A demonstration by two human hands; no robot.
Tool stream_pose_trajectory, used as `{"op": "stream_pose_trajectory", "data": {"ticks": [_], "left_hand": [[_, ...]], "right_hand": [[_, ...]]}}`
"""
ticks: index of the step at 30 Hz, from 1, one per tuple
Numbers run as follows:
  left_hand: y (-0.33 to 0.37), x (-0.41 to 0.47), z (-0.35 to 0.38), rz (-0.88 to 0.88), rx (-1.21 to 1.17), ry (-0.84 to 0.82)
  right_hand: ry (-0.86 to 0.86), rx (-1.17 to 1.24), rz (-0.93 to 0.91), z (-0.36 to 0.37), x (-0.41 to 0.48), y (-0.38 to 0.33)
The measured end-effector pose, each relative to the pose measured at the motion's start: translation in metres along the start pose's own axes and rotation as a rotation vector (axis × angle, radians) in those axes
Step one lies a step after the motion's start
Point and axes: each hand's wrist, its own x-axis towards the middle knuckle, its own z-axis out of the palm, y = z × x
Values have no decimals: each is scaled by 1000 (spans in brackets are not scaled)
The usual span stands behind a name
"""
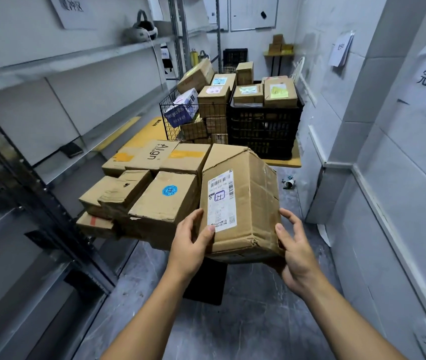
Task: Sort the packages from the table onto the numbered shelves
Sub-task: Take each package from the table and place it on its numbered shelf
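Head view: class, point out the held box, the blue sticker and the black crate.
held box (254, 196), head view, its bare right face.
blue sticker (169, 190), head view, its centre.
black crate (263, 131), head view, its front wall.

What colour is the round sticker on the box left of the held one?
Blue; the sticker shows best in the head view.

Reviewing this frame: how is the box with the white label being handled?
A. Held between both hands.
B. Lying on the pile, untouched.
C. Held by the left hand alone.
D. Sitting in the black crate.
A: the left hand grips the box at its near left corner, thumb by the label, and the right hand holds its right edge.
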Motion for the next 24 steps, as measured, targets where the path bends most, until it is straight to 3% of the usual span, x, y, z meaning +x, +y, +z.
{"op": "stream_pose_trajectory", "data": {"ticks": [3,11,18,24], "left_hand": [[1,-11,-3,-35,-104,-17],[8,-39,-37,67,-10,171],[5,-68,-80,124,180,378],[6,-101,-128,122,313,542]], "right_hand": [[-61,-69,-29,4,-1,0],[-138,-652,-363,31,-3,-4],[-469,-707,-283,86,-24,8],[-629,-654,-283,140,-44,33]]}}
